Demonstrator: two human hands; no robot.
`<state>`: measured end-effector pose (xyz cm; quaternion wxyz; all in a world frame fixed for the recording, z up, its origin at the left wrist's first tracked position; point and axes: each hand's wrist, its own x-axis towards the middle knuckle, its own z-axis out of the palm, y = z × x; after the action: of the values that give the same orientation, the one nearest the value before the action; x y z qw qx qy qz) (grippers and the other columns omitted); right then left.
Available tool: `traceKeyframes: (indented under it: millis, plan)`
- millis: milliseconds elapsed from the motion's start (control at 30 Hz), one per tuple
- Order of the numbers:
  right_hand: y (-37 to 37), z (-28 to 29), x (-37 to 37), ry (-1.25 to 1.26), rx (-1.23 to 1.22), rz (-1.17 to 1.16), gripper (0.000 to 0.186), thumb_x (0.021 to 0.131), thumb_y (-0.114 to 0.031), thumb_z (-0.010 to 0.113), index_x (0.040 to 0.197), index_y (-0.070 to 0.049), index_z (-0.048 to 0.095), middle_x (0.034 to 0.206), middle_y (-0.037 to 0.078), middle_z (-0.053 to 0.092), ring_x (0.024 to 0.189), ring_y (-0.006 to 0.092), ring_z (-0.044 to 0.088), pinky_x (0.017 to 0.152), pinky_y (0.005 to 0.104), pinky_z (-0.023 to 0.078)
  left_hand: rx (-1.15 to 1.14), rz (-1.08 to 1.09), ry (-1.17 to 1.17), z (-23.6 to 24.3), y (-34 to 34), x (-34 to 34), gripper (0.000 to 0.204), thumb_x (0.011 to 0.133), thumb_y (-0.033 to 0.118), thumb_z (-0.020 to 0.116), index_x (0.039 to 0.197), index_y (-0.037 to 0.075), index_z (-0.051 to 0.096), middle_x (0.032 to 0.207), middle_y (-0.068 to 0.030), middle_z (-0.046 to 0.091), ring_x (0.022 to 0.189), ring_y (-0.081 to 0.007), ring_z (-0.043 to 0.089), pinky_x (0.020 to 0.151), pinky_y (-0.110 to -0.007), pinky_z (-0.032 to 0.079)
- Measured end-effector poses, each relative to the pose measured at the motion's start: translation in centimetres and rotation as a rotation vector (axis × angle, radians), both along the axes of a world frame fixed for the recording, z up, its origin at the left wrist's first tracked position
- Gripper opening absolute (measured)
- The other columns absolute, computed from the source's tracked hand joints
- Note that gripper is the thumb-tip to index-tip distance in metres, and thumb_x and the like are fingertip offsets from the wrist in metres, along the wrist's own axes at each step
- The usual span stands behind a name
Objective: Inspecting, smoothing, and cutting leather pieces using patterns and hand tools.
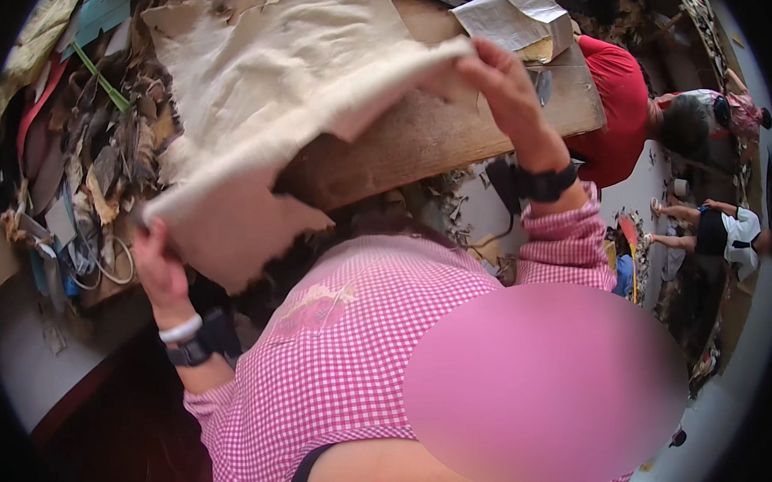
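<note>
A large cream hide (282, 81) with ragged edges lies over the wooden table (381, 150). Its near edge is lifted and folded back, so the pinkish-beige underside (237, 227) hangs toward me. At the left end of that edge, my left hand (160, 263) pinches the hide between thumb and fingers. My right hand (504, 82) is raised higher at the right end, its fingers closed on the other corner. Between my hands the fold stretches in a slanting line. The fingertips are slightly blurred.
Brown fur and leather scraps (106, 151) pile up left of the hide, with a green strip (98, 74) and a pale cord (121, 268). Crumpled paper (514, 20) lies at the table's right. A person in red (615, 107) sits close by; other people are beyond.
</note>
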<state>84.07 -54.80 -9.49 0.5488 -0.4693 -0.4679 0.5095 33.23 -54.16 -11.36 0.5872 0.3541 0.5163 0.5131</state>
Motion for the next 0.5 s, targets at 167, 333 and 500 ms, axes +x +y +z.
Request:
traceKeyframes:
  millis: [167, 333, 500]
  plan:
    - [2.2, 4.8, -1.6, 0.231, 0.199, 0.025, 0.014, 0.093, -0.01, 0.058, 0.105, -0.002, 0.061, 0.097, 0.003, 0.065, 0.087, 0.0081, 0.061, 0.08, 0.0234, 0.049, 0.234, 0.106, -0.137, 4.1, 2.2, -1.4, 0.026, 0.092, 0.016, 0.064, 0.115, 0.004, 0.062, 0.119, -0.0069, 0.063, 0.11, -0.0194, 0.057, 0.1, -0.034, 0.04]
    - [-1.9, 10.0, -2.0, 0.116, 0.382, 0.0, 0.038, 0.09, -0.011, 0.058, 0.126, 0.0, 0.055, 0.118, 0.013, 0.062, 0.105, 0.0226, 0.062, 0.093, 0.0335, 0.049, 0.38, 0.157, -0.177, 9.8, -1.8, -5.1, 0.038, 0.096, 0.022, 0.056, 0.128, 0.0, 0.054, 0.131, -0.0147, 0.056, 0.122, -0.0288, 0.052, 0.107, -0.043, 0.036]
    - [-1.5, 12.4, -1.5, -0.26, 0.855, -0.165, 0.04, 0.087, -0.016, 0.061, 0.123, -0.002, 0.057, 0.13, 0.018, 0.055, 0.115, 0.0276, 0.057, 0.098, 0.0371, 0.046, 0.4, 0.084, -0.238, 17.1, -2.9, -5.5, 0.051, 0.102, 0.034, 0.044, 0.136, -0.003, 0.044, 0.139, -0.0197, 0.047, 0.126, -0.0337, 0.049, 0.108, -0.05, 0.036]
